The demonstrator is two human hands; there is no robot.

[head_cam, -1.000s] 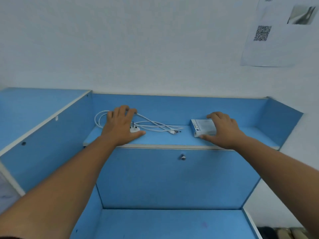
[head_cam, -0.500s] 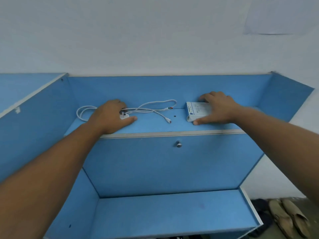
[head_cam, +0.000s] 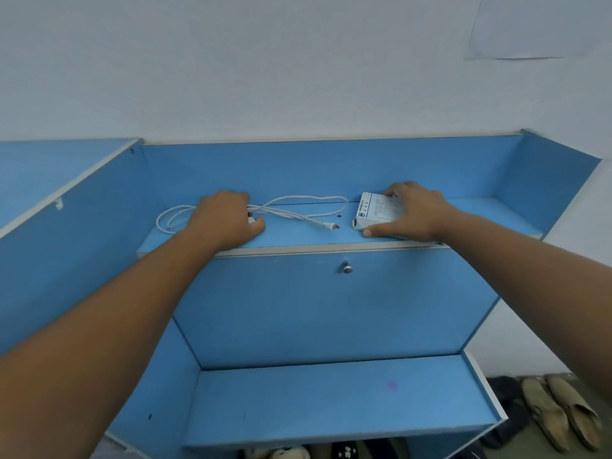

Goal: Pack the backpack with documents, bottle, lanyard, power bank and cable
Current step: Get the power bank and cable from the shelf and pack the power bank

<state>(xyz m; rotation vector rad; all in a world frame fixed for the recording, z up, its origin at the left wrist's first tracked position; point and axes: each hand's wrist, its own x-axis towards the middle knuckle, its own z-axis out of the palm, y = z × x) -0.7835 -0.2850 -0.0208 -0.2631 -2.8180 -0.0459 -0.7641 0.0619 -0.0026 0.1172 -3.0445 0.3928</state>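
Mid-frame, on the blue wooden cabinet's upper shelf (head_cam: 298, 236), a white coiled cable (head_cam: 291, 215) lies left of a white rectangular power bank (head_cam: 374, 210), apart; the left hand (head_cam: 225, 220) grips the cable, the right hand (head_cam: 417, 213) the bank; tan sandals (head_cam: 559, 415) lie lower right

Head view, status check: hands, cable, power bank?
Left grip holds cable. Right grip holds power bank. Both items on top shelf. Nothing in the way.

Matt, smooth laminate on the shelf (head_cam: 298, 236) – smooth plastic cable (head_cam: 268, 211) – shiny metal knob (head_cam: 347, 268)
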